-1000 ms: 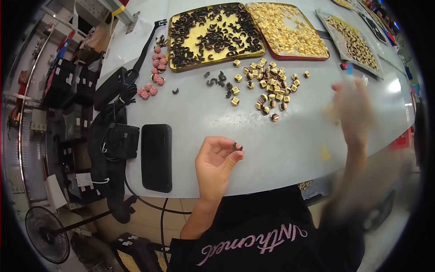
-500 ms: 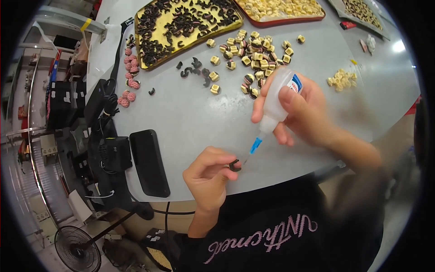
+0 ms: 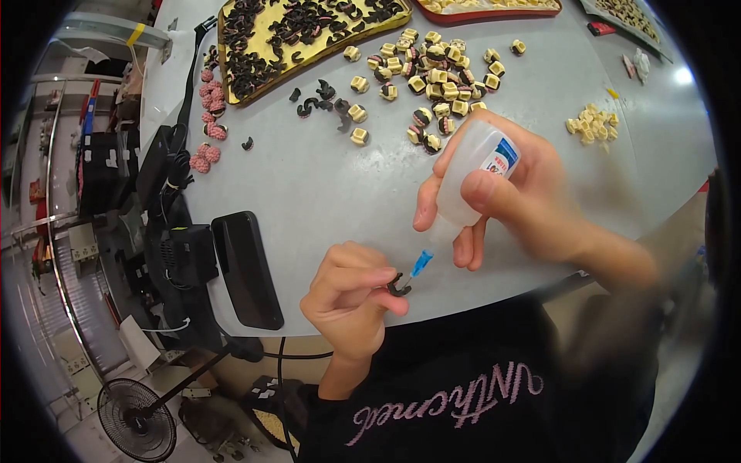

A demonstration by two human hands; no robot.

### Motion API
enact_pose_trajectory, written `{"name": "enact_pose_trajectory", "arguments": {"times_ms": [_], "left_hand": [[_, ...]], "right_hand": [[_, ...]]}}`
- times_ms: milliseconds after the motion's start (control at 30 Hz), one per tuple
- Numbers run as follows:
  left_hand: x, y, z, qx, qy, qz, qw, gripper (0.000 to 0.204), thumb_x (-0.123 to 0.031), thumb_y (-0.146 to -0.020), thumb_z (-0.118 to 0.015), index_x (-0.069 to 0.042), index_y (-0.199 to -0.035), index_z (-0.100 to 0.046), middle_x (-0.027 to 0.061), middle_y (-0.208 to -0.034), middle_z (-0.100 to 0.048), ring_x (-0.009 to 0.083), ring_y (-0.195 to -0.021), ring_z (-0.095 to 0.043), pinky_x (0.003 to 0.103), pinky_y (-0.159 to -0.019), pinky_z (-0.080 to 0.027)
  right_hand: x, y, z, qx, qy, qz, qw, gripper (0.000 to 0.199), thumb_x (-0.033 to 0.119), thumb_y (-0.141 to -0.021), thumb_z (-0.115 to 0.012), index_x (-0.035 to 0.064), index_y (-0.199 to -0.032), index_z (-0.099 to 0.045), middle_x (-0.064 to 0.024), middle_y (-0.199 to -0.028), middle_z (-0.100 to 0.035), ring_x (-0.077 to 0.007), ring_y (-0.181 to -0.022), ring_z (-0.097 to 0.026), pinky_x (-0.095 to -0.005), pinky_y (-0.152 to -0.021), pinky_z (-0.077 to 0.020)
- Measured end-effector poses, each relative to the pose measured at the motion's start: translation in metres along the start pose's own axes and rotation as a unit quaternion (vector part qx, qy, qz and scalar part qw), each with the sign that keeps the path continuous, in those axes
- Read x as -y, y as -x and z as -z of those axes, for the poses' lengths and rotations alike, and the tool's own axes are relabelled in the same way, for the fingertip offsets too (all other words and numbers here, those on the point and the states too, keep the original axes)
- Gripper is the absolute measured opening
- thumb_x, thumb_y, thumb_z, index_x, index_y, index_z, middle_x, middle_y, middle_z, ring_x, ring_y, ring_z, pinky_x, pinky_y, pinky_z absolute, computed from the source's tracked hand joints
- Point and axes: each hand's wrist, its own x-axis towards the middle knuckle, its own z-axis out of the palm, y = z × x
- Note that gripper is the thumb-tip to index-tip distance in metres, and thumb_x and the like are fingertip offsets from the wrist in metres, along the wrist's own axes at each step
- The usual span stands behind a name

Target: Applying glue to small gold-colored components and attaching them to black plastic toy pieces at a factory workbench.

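My left hand (image 3: 351,297) pinches a small black curved part (image 3: 398,286) between thumb and fingers, just off the near edge of the grey table (image 3: 309,185). My right hand (image 3: 509,193) grips a white squeeze bottle (image 3: 472,174) tilted down to the left. Its blue nozzle tip (image 3: 421,263) touches the black part. A heap of small cream and black blocks (image 3: 428,77) lies on the table beyond my hands, with loose black curved parts (image 3: 316,100) beside it.
A yellow tray of black parts (image 3: 285,35) sits at the far left, pink round pieces (image 3: 207,131) near it. A second small cream pile (image 3: 590,123) lies right. A black flat device (image 3: 247,270) rests at the table's near left edge. A fan (image 3: 139,420) stands on the floor.
My right hand came in from the right with the squeeze bottle and brought its blue tip onto the black part. My left hand kept hold of the part and shifted little.
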Motion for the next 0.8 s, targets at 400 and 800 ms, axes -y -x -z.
{"name": "enact_pose_trajectory", "arguments": {"times_ms": [400,800], "left_hand": [[0.0019,-0.0004,0.0006,0.009,-0.024,-0.020,0.999,0.030,-0.001,-0.057,-0.078,0.001,-0.082,-0.062,0.0053,-0.074,-0.054,0.0155,-0.066,-0.050,0.026,-0.056,-0.039],[0.0008,-0.0003,0.0019,0.013,-0.043,-0.022,0.999,0.031,0.002,-0.054,-0.077,0.000,-0.081,-0.062,0.0050,-0.073,-0.054,0.0156,-0.065,-0.050,0.026,-0.056,-0.038]], "right_hand": [[0.0028,0.0007,-0.0008,0.005,-0.001,-0.012,1.000,0.023,0.016,-0.083,-0.050,-0.0012,-0.096,-0.041,-0.0233,-0.082,-0.061,-0.0204,-0.047,-0.060,-0.0273,-0.040,-0.0504],[0.0013,0.0007,0.0003,0.003,-0.010,-0.010,1.000,0.023,0.015,-0.083,-0.051,-0.0017,-0.096,-0.041,-0.0249,-0.081,-0.061,-0.0202,-0.046,-0.059,-0.0272,-0.040,-0.0503]]}}
